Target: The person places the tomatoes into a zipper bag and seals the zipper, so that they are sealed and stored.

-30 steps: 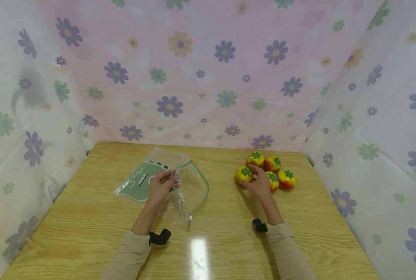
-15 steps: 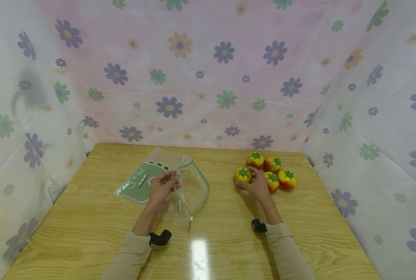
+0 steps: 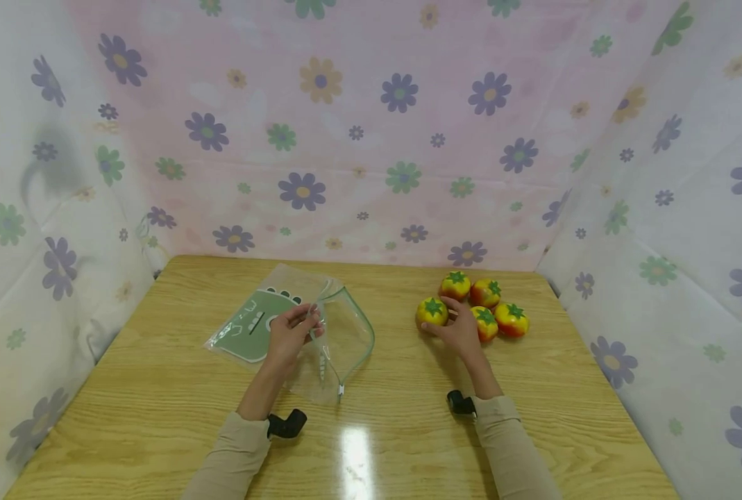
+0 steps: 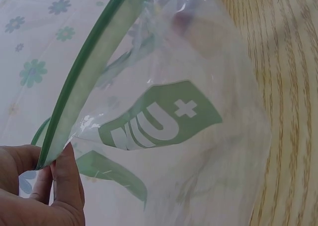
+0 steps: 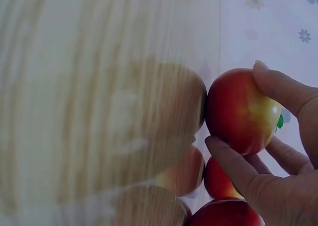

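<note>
My left hand (image 3: 288, 339) pinches the mouth edge of a clear plastic zipper bag (image 3: 348, 330) on the left of the table. A green cartoon face is printed on the bag, and its green-edged mouth gapes towards the right. In the left wrist view, thumb and fingers hold the green zip strip (image 4: 74, 82). My right hand (image 3: 463, 333) grips a yellow-and-red tomato (image 3: 432, 314) with a green star-shaped top. Thumb and fingers lie round its sides in the right wrist view, and the tomato (image 5: 241, 112) appears to rest on the tabletop.
Several similar tomatoes (image 3: 512, 320) sit clustered just right of and behind the right hand. A white slider (image 3: 341, 389) hangs at the bag's near corner. Flowered cloth (image 3: 371, 139) encloses the wooden table (image 3: 402, 444) at the back and sides.
The right hand and its tomato have shifted very slightly left, away from the other tomatoes. The left hand and the bag have hardly moved.
</note>
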{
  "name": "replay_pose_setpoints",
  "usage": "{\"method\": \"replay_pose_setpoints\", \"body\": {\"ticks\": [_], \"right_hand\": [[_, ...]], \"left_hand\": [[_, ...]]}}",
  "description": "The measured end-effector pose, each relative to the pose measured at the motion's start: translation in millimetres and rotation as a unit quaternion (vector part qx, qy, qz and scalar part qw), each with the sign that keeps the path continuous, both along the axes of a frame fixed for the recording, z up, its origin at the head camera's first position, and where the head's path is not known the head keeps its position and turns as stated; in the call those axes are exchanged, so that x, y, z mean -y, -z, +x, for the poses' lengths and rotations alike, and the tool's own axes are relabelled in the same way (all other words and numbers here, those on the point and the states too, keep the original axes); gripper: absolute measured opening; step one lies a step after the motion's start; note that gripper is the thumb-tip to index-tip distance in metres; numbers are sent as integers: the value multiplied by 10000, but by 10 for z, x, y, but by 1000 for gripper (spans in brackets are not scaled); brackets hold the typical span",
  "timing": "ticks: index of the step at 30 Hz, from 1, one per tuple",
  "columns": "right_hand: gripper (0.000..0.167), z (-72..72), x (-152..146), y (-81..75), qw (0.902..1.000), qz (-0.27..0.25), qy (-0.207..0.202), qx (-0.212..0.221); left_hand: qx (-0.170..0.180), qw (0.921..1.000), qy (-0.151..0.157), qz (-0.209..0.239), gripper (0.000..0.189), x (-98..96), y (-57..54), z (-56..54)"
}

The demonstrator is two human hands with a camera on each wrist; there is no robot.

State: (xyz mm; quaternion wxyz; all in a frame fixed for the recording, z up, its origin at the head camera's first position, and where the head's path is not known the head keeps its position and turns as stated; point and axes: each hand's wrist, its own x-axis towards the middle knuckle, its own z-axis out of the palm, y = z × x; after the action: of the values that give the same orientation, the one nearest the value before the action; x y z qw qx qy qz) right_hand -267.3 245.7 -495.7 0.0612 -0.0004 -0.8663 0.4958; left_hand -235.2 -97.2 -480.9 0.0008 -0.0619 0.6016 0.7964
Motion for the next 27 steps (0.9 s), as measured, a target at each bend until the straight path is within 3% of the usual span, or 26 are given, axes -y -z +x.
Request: {"method": "replay_pose_setpoints", "body": {"ticks": [27], "right_hand": [[72, 1, -6, 34, 9999, -3, 102, 86]], "left_hand": [[-4, 9998, 47, 176, 36, 3, 39, 6]]}}
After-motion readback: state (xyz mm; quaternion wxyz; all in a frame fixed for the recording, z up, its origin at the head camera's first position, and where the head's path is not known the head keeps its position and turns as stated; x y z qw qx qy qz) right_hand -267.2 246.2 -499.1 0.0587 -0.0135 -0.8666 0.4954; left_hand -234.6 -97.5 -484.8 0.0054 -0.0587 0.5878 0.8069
